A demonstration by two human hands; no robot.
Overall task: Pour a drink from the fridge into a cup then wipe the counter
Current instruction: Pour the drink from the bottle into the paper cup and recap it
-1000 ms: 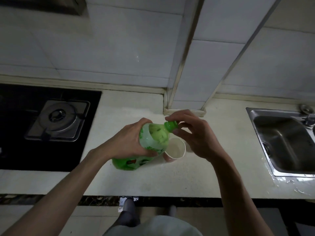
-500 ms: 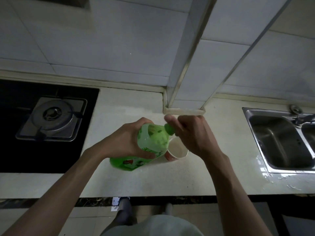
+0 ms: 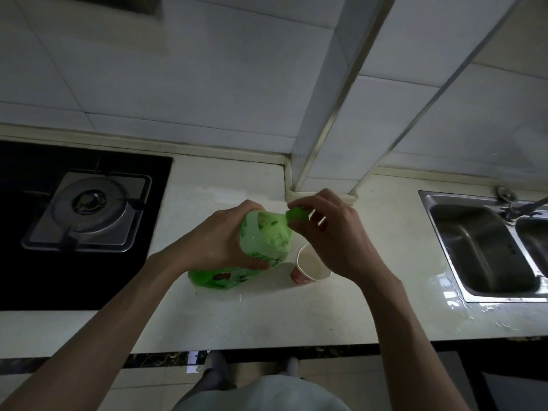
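Note:
A green plastic drink bottle (image 3: 261,241) stands tilted on the pale counter (image 3: 267,315), its neck leaning right. My left hand (image 3: 219,241) grips its upper body. My right hand (image 3: 335,235) pinches the green cap (image 3: 296,214) on the bottle's neck. A paper cup (image 3: 311,266) with a red print and a white inside stands upright just right of the bottle, partly hidden under my right hand.
A black gas hob with a metal burner (image 3: 89,212) lies at the left. A steel sink (image 3: 486,247) with a tap is at the right, with water drops on the counter beside it. A tiled pillar (image 3: 323,173) meets the counter behind my hands.
My right hand's fingers have turned around the cap. The bottle and cup have stayed in place, and the view has shifted slightly.

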